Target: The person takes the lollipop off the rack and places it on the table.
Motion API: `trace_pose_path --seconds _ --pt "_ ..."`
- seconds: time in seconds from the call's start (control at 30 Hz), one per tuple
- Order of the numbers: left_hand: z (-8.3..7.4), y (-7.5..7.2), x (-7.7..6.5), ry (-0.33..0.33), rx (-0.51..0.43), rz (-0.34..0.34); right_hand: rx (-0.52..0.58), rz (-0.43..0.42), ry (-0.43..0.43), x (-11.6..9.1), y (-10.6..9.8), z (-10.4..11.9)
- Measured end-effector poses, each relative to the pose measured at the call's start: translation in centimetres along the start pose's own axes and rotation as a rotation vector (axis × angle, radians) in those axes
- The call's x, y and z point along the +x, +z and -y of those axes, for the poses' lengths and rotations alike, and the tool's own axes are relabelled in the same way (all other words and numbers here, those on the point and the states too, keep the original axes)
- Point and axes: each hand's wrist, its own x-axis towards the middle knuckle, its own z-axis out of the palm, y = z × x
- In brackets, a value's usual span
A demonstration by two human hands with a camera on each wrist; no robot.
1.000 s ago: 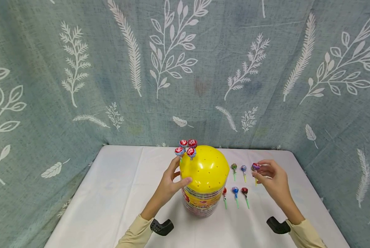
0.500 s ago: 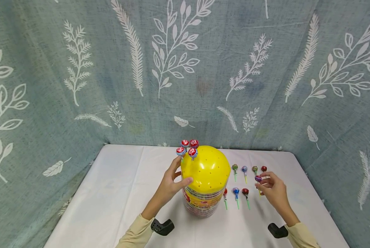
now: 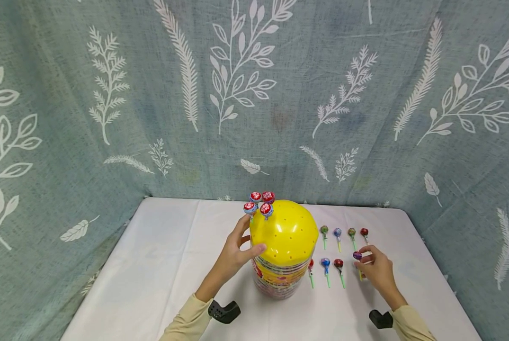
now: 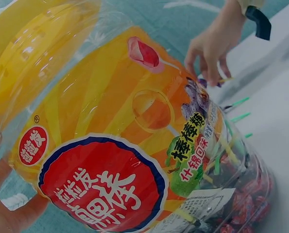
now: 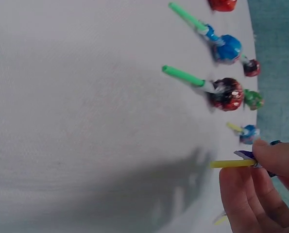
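Observation:
A clear jar [image 3: 281,280] with a yellow dome lid [image 3: 290,237] stands on the table; several red-topped lollipops [image 3: 266,209] stick up from the lid's far left side. My left hand [image 3: 230,255] grips the jar near its top, thumb on the near side and fingers round the far left. Through the jar wall in the left wrist view, wrapped lollipops [image 4: 246,204] show below the printed label [image 4: 105,184]. At the right, my right hand [image 3: 378,271] pinches a purple-wrapped lollipop [image 3: 357,255] just below its head. Its yellow stick [image 5: 231,164] points away from the fingers in the right wrist view.
Lollipops lie in two rows right of the jar. The back row has green [image 3: 324,229], bluish [image 3: 337,232], green [image 3: 352,232] and dark red [image 3: 364,232] ones. In front lie a red one [image 3: 311,265] partly behind the jar, a blue [image 3: 325,262] and a dark red [image 3: 338,263].
My right hand has come nearer from the back row with the purple lollipop, to the right end of the front row. My left hand still grips the jar.

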Motion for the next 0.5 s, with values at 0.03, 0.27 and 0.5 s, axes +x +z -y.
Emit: trace_pose_path --seconds 0.03,0.27,0.5 --pt "0.0 0.0 0.0 0.0 0.0 -0.001 -0.006 0.006 0.019 -0.2 -0.2 0.7" --pt "0.0 0.0 0.0 -0.008 -0.006 -0.002 -0.028 0.102 0.159 -1.4 -1.6 4.9" --pt "-0.1 0.0 0.0 -0.013 -0.008 0.004 -0.073 0.131 0.179 -1.5 -1.4 4.8"
